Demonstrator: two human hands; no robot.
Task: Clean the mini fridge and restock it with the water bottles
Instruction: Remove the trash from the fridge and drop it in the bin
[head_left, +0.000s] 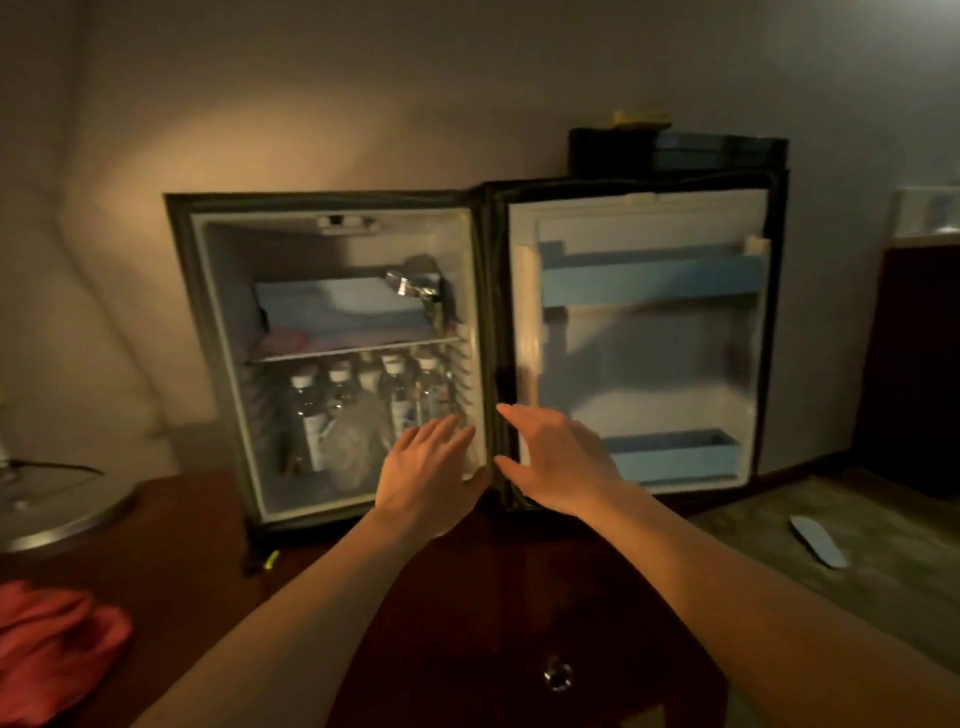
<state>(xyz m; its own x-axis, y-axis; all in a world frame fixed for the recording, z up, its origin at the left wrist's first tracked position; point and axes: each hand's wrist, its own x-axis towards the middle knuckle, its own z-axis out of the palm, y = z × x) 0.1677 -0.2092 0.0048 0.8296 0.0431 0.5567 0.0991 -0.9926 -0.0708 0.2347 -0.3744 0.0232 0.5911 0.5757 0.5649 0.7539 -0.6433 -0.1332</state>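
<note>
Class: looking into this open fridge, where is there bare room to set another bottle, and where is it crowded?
Free: both blue door racks. Crowded: the lower compartment, full of bottles, behind the left hand.

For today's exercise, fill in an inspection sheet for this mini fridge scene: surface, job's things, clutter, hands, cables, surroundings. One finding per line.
Surface: dark wooden cabinet top, fridge standing on it.
Job's things: mini fridge with door swung fully open; water bottles upright under the shelf; door racks bare.
Clutter: red cloth at front left; pale flat object at right.
Hands: left hand and right hand open, holding nothing, by the hinge edge.
Cables: nothing seen.
Surroundings: plain wall; round metal base at left.
</note>
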